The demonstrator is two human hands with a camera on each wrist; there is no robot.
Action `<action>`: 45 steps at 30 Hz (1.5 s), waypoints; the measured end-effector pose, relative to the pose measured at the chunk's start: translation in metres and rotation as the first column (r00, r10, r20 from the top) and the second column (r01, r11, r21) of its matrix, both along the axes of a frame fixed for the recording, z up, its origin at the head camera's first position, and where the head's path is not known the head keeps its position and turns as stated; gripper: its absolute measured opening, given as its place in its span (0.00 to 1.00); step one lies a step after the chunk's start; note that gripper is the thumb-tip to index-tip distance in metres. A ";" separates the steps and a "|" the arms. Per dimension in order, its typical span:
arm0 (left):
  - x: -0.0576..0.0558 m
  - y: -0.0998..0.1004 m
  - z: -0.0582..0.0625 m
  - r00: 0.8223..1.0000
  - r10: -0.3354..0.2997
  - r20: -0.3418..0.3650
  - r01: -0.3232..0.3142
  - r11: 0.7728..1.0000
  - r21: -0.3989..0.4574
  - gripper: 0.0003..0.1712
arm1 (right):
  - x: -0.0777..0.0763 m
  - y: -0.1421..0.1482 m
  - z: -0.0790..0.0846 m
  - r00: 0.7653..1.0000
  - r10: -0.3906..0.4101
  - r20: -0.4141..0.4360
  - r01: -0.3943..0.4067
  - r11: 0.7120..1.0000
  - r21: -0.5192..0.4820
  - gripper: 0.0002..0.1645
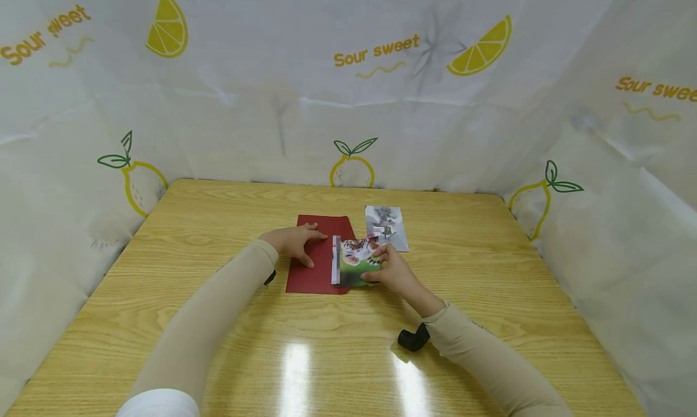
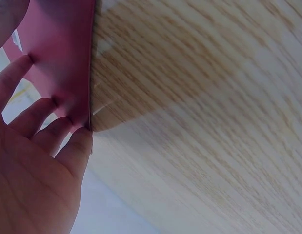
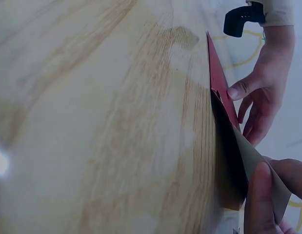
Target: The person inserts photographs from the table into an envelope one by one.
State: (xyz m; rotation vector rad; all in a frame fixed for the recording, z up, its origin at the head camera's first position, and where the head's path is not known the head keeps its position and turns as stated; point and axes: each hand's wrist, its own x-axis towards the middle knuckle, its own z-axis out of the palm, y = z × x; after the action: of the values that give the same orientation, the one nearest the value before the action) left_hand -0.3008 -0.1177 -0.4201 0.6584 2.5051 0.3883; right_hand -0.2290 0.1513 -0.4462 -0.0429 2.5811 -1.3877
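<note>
Envelope (image 1: pixel 316 259), dark red and flat, lies at the middle of the table (image 1: pixel 490 320). The left hand (image 1: pixel 294 242) presses it down with straight, spread fingers (image 2: pixel 24 73). The right hand (image 1: pixel 394 272) pinches a tiger photo (image 1: pixel 356 261) between thumb and fingers, its left edge at the envelope's right, open end. I judge the photo is just starting to go in; most of it is still outside. A second, greyish photo (image 1: pixel 388 226) waits just beyond, on the far right. Photos look glossy and thin; the envelope is matte paper; the wood-grain table shines.
</note>
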 end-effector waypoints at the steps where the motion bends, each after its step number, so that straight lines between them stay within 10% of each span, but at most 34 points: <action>1: 0.000 0.000 0.000 1.000 -0.001 -0.001 0.001 1.000 -0.001 0.46 | 0.000 -0.001 0.000 1.000 0.001 0.006 -0.001 1.000 -0.017 0.30; 18: 0.001 0.001 0.000 1.000 -0.003 0.002 0.003 1.000 0.001 0.46 | -0.002 -0.013 0.001 0.997 0.012 0.075 0.007 0.968 -0.252 0.26; 25: 0.001 0.001 0.001 1.000 -0.002 0.008 0.002 1.000 0.005 0.46 | -0.001 -0.001 0.005 0.999 0.014 -0.029 -0.016 0.996 -0.091 0.13; 45: 0.001 0.002 0.000 1.000 0.005 0.001 -0.005 1.000 -0.002 0.46 | -0.010 -0.011 0.010 1.000 0.018 -0.004 -0.018 0.986 -0.165 0.14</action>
State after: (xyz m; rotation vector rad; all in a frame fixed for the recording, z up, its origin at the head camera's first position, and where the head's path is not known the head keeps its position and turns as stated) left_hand -0.3002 -0.1153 -0.4197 0.6503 2.5061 0.3876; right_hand -0.2385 0.1402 -0.4362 -0.0932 2.4553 -1.5917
